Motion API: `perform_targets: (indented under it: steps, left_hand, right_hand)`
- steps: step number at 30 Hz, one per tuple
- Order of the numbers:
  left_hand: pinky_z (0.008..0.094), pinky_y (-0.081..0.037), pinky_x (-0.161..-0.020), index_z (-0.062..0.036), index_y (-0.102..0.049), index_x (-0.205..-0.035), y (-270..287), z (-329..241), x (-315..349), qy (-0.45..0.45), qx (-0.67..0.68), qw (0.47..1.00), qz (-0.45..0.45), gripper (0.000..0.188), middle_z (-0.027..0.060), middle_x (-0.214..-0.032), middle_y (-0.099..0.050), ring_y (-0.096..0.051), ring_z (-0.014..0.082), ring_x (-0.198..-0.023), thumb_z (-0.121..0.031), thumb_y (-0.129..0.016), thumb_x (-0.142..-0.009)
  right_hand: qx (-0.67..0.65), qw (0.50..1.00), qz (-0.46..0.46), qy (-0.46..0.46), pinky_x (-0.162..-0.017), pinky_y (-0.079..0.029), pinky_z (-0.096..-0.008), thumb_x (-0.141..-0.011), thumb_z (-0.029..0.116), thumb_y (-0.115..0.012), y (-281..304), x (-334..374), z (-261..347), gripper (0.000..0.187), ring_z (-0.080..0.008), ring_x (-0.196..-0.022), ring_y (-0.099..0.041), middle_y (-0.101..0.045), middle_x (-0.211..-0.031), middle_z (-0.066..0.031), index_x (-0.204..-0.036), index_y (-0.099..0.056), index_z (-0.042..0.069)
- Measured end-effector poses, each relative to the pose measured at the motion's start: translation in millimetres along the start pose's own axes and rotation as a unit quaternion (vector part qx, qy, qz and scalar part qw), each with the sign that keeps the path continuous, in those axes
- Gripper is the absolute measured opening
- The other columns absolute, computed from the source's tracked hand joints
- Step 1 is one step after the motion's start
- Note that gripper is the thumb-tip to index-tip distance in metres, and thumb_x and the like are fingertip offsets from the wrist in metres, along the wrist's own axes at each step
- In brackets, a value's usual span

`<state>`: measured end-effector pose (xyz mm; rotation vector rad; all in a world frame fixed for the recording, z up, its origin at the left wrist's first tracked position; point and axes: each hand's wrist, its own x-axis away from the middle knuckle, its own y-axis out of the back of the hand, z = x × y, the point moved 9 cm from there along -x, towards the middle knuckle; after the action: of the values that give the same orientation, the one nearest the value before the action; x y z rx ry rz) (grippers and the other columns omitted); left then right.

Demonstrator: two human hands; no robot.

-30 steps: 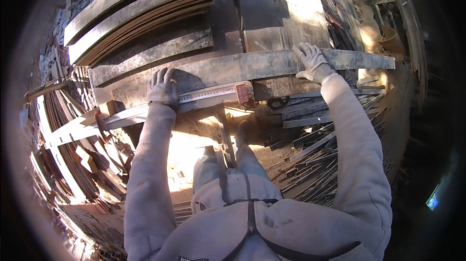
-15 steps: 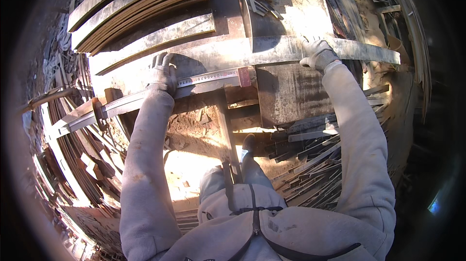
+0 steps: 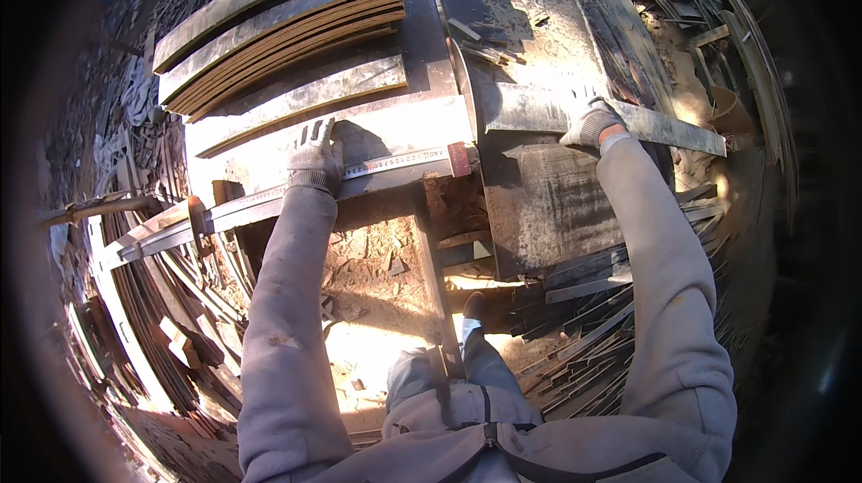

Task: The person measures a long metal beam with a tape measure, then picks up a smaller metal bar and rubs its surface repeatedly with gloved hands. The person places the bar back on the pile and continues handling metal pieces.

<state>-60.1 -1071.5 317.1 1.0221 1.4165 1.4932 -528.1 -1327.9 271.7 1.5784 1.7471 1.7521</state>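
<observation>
My left hand [image 3: 316, 160], in a pale grey glove, lies flat with fingers spread on a sunlit board strip [image 3: 404, 122]. Beneath that wrist a ruler [image 3: 395, 162] runs along the near edge, ending in a red block [image 3: 460, 159]. My right hand [image 3: 594, 124], also gloved, spans another strip [image 3: 673, 128], its thumb at the near edge and fingers over the top. Glare blurs those fingertips. Between the two strips shows a narrow gap, at the slot [image 3: 456, 61] that divides the table top.
Stacked brown-edged boards [image 3: 296, 43] lie at the far left, with a single strip [image 3: 305, 106] nearer. Thin offcuts [image 3: 485, 48] rest beyond the right strip. Slats [image 3: 584, 339] pile below the metal plate [image 3: 561, 200]; a wooden beam [image 3: 435, 267] stands between my legs and the table.
The one long strip under both hands now shows as two pieces parted at the slot. The left part, with ruler and my left hand, has shifted away from me relative to the right plate.
</observation>
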Motion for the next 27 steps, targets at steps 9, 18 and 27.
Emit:
perform_targets:
  steps: [9, 18, 27]
  left_hand:
    - [0.0473, -0.032, -0.127, -0.014, -0.048, -0.156, 12.8, -5.7, 4.9, -0.015, 0.028, 0.999, 0.029, 0.064, 0.0119, -0.157, -0.051, -0.042, 0.032, -0.15, -0.029, -0.066, -0.096]
    - [0.0454, -0.042, -0.114, -0.0227, -0.066, -0.143, 33.7, -11.1, -46.4, -0.098, -0.032, 0.967, 0.231, 0.076, 0.0131, -0.141, -0.057, -0.05, 0.0317, -0.138, -0.061, -0.078, -0.079]
    - [0.0284, -0.055, -0.076, -0.0073, -0.062, -0.094, 226.3, 7.9, -113.1, -0.016, 0.527, 0.836, -0.153, 0.028, 0.0039, -0.093, -0.072, -0.065, 0.0119, -0.083, -0.009, -0.09, -0.088]
  right_hand:
    - [-0.088, 0.983, -0.111, 0.121, -0.129, -0.024, -0.0536, -0.076, 0.016, -0.071, 1.1, 125.9, 19.3, 0.091, -0.0437, -0.154, -0.031, -0.036, -0.16, -0.0241, -0.157, -0.032, 0.0]
    - [-0.181, 0.888, -0.302, 0.295, -0.125, -0.038, -0.0506, -0.084, 0.017, -0.066, 144.1, 160.6, 21.1, 0.075, -0.0391, -0.148, -0.046, -0.048, -0.155, -0.0223, -0.154, -0.042, 0.0]
    - [-0.213, 0.846, -0.4, 0.279, -0.119, -0.042, -0.0511, -0.085, 0.016, -0.069, 256.7, 95.1, -34.6, 0.082, -0.0406, -0.139, -0.052, -0.051, -0.15, -0.02, -0.159, -0.038, 0.004]
